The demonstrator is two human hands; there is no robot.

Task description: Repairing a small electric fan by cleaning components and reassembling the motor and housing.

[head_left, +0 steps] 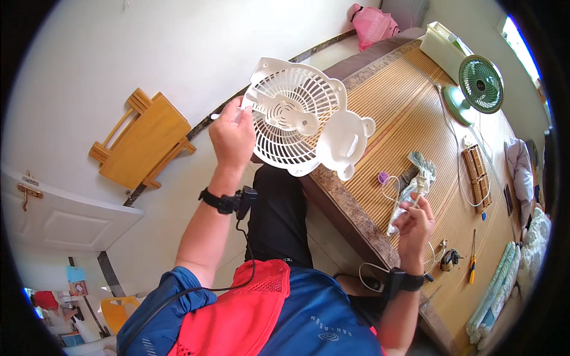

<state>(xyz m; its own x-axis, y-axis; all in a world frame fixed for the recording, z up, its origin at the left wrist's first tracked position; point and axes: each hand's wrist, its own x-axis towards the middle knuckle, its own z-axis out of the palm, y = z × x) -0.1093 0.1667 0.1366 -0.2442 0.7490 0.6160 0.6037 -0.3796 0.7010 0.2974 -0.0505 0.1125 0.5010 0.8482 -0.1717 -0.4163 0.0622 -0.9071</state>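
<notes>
My left hand (233, 133) grips the left rim of a white plastic fan housing (285, 86), which has a slotted grille and a bear-head-shaped end (341, 145), and holds it up beside the mat-covered bed. Over the bed's near edge, my right hand (414, 222) has its fingers closed on a thin cream piece (419, 196), perhaps a plug; its exact kind is unclear. Around that hand lie a crumpled clear plastic bag (423, 163), a small purple round item (383, 178) and a looped white cable.
The bed (380, 107) carries a green fan (480, 83), white bin (444, 47), wooden bead roll (475, 178), screwdriver (472, 268), small motor (449, 260) and bedding (493, 293). A folded wooden table (139, 142) hangs on the left wall beside an open door (65, 213). A pink bag (374, 26) sits at the back.
</notes>
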